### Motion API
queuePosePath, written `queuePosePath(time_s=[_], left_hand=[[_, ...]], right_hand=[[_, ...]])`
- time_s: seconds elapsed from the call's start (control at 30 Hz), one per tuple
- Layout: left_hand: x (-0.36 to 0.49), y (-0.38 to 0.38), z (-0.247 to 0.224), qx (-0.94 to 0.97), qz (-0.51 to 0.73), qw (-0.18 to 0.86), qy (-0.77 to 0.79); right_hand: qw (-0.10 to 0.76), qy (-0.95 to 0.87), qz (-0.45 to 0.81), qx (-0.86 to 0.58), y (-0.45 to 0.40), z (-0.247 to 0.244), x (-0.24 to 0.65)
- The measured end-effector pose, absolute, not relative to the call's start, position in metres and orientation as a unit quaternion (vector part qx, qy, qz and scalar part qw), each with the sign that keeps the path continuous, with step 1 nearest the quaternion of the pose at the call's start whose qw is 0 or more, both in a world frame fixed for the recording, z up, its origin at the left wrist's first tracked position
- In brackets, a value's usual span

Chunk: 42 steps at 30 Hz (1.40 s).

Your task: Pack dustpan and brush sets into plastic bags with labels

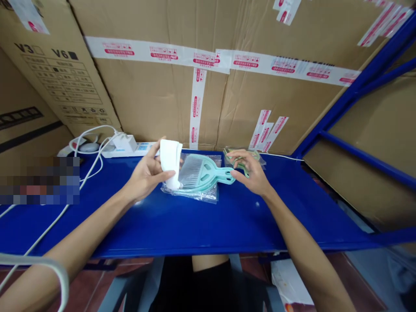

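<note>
Left grip (147, 170) pinches the soft-looking white folded piece (169, 159); beside the loosely open right grip (254, 174), the light teal dustpan (212, 174) offers its stiff handle (224, 170).

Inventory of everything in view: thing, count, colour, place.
white wad: 1, white, left hand
brush: 1, teal, on dustpan
dustpan: 1, teal, under brush
clear bag: 1, around dustpan
green item: 1, bagged, behind right hand
power strip: 1, white, rear left
cables: several, white, mostly left
cartons: several, brown, behind
tape: several strips, white/red, cartons
table: 1, blue, centre
frame: 1, blue, right
chair: 1, grey, below
pixelated patch: contents unclear, left
hands: 2, left, right
</note>
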<state>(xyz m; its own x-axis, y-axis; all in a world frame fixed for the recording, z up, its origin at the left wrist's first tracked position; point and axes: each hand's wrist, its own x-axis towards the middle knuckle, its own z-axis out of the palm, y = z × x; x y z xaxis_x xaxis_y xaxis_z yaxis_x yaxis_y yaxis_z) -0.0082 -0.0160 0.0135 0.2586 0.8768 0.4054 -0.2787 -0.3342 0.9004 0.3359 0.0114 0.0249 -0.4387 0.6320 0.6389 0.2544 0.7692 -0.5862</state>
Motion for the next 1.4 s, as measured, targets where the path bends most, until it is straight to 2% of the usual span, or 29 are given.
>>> queuePosePath(time_s=[0.07,0.13,0.23,0.37,0.5,0.67,0.73,0.9,1.0,1.13,1.4], left_hand=[[0.004,-0.029,0.009,0.647,0.473,0.549,0.237],[0.014,-0.040,0.003,0.691,0.381,0.571,0.223],[0.022,-0.047,-0.007,0.745,0.292,0.555,0.227],[0.016,-0.040,-0.007,0.822,0.243,0.446,0.259],[0.008,-0.030,0.005,0.835,0.258,0.385,0.297],[0.005,-0.025,0.006,0.783,0.286,0.432,0.345],[0.006,-0.024,0.003,0.775,0.310,0.426,0.350],[0.009,-0.022,-0.002,0.769,0.403,0.338,0.363],[0.009,-0.021,-0.002,0.746,0.414,0.360,0.376],[0.009,-0.024,0.001,0.731,0.410,0.396,0.375],[0.012,-0.028,0.003,0.745,0.411,0.368,0.375]], right_hand=[[0.454,-0.807,0.298,-0.234,-0.002,0.024,0.318],[0.401,-0.819,0.355,-0.208,-0.016,0.019,0.299],[0.354,-0.856,0.307,-0.218,-0.032,0.012,0.278],[0.353,-0.877,0.219,-0.243,-0.037,0.010,0.273],[0.383,-0.856,0.222,-0.266,-0.030,0.015,0.284],[0.404,-0.756,0.406,-0.317,-0.025,0.015,0.288],[0.408,-0.734,0.435,-0.326,-0.025,0.012,0.286],[0.462,-0.692,0.413,-0.369,-0.024,0.008,0.282],[0.493,-0.665,0.405,-0.388,-0.024,0.009,0.281],[0.485,-0.653,0.430,-0.392,-0.025,0.010,0.281],[0.479,-0.667,0.429,-0.376,-0.026,0.008,0.280]])
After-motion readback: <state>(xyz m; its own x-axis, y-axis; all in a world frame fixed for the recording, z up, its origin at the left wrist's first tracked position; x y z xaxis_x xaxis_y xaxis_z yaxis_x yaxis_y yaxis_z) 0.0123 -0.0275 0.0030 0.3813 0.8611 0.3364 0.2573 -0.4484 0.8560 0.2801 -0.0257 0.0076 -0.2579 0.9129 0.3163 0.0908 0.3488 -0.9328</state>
